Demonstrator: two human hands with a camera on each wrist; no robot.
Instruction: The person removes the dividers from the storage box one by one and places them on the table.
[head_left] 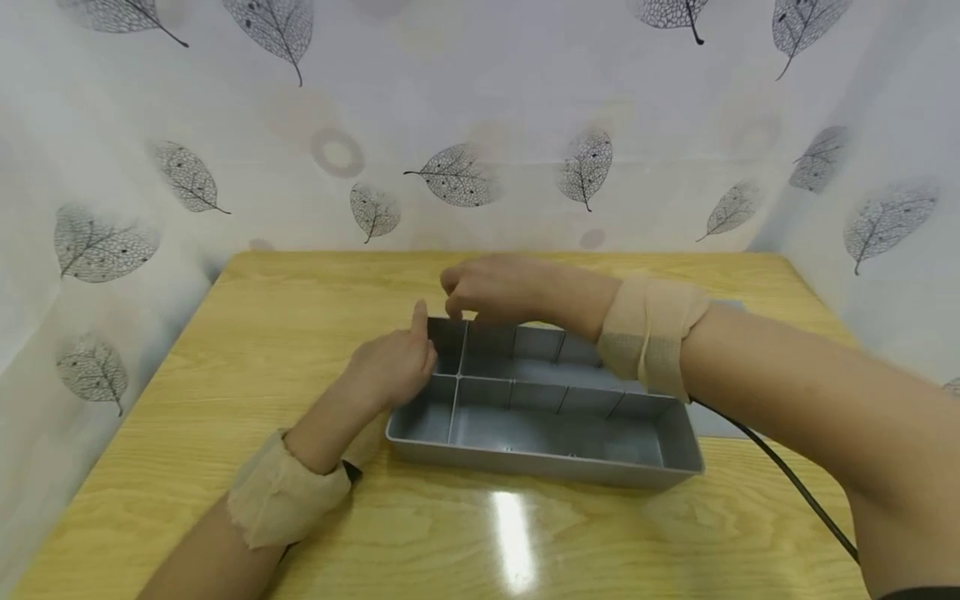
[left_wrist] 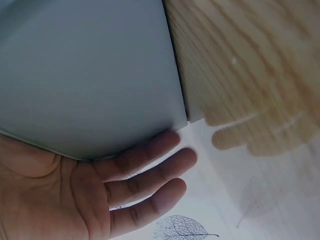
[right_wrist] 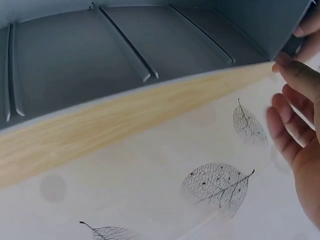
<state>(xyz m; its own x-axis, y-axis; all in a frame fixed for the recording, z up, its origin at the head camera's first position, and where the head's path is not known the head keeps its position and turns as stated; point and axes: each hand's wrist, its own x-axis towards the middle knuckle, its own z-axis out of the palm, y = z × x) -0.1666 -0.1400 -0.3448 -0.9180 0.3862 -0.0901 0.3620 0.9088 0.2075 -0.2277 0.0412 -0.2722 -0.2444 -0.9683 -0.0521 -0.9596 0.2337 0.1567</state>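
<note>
A grey divided box (head_left: 547, 462) stands on the table, with lengthwise and crosswise partitions. My left hand (head_left: 393, 362) holds its left end wall, with the index finger extended along the far left corner. In the left wrist view, three fingers (left_wrist: 150, 192) of that hand reach out straight past the wall, while the wall hides its thumb. Over the far left corner hovers my right hand (head_left: 495, 287), its fingers loosely bent. The right wrist view puts one fingertip (right_wrist: 282, 60) right at the box corner; nothing shows in this hand.
A wooden table (head_left: 262, 350) lies under the box, backed by a leaf-patterned curtain (head_left: 517, 100). A flat grey sheet (head_left: 720, 421) lies partly behind the right forearm. A black cable (head_left: 795, 483) runs from the right wrist toward the lower right.
</note>
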